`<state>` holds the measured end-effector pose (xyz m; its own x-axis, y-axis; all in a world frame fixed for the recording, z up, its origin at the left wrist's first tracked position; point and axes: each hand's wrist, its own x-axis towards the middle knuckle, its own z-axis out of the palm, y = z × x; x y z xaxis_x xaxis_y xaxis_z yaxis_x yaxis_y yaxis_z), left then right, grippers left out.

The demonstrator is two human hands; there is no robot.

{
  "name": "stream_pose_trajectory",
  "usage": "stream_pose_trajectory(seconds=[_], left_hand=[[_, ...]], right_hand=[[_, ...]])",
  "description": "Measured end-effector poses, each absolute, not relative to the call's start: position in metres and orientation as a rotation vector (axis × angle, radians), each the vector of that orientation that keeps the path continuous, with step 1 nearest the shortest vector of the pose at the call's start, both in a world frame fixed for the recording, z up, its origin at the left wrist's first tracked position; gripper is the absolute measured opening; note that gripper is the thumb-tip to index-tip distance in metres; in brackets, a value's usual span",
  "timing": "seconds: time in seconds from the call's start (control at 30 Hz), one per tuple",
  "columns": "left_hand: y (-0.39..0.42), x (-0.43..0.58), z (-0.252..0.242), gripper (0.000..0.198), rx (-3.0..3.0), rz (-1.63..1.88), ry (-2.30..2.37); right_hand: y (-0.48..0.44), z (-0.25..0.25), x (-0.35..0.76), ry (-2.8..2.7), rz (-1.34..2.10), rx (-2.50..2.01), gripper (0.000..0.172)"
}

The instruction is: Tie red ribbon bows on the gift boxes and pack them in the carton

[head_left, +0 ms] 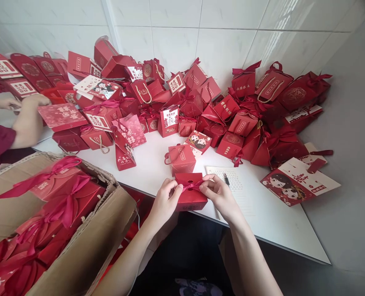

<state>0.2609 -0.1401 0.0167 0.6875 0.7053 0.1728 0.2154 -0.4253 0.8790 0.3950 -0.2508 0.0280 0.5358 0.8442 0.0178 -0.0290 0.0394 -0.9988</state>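
Box (192, 202), just left of the notebook (242, 191), has its ribbon (191, 186) seemingly part-tied, left hand (166, 197) and right hand (221, 196) each pinching it, while ribboned boxes (92, 195) lie in the carton (110, 220) farther left.

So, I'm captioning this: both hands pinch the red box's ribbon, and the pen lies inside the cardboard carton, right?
Not the pen: in the head view it lies on the notepaper. The left hand and right hand do pinch the ribbon.

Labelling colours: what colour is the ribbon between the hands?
The ribbon is deep pinkish red, best seen in the head view.
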Motion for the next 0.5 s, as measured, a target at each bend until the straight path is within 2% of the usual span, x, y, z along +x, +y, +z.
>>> stream_pose_trajectory(seconds=[0.5], left_hand=[[-0.13,0.257,0.013,0.026,1.99,0.676,0.56]], right_hand=[[-0.265,0.009,0.42,-0.831,0.797,-1.315,0.037]])
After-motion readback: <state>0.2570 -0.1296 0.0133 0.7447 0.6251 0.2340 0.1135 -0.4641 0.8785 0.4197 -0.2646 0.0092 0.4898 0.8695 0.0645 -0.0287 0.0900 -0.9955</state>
